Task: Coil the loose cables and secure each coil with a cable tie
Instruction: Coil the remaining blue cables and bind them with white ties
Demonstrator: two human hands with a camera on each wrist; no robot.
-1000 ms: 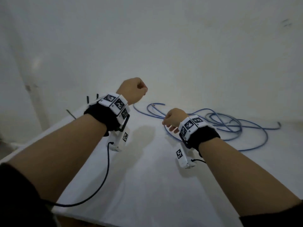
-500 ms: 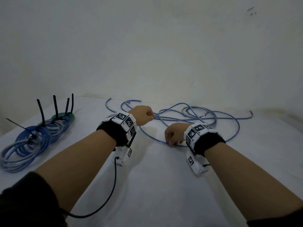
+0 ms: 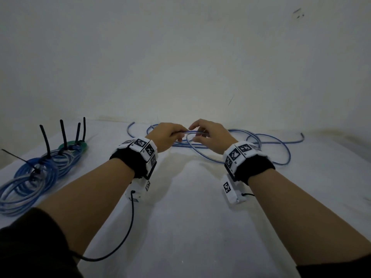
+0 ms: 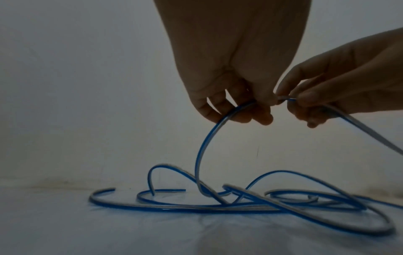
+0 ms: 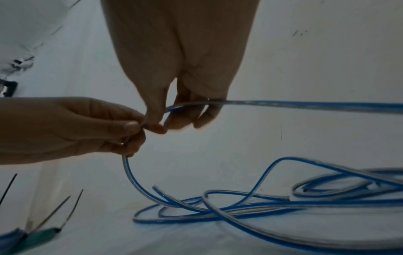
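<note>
A loose blue cable lies in tangled loops at the back of the white table. Both hands are raised above it and hold one lifted strand. My left hand grips the strand with curled fingers, and the cable arcs down from it to the pile. My right hand pinches the same strand right beside the left hand; the cable runs off to the right from it. The two hands almost touch.
At the left of the table lie several finished blue coils and a green coil, each bound with a black cable tie whose tail sticks up. A plain white wall stands just behind the table.
The view has swung left, bringing the tied coils into sight. Both hands have risen from the table and come together, lifting a strand of the loose cable between them.
</note>
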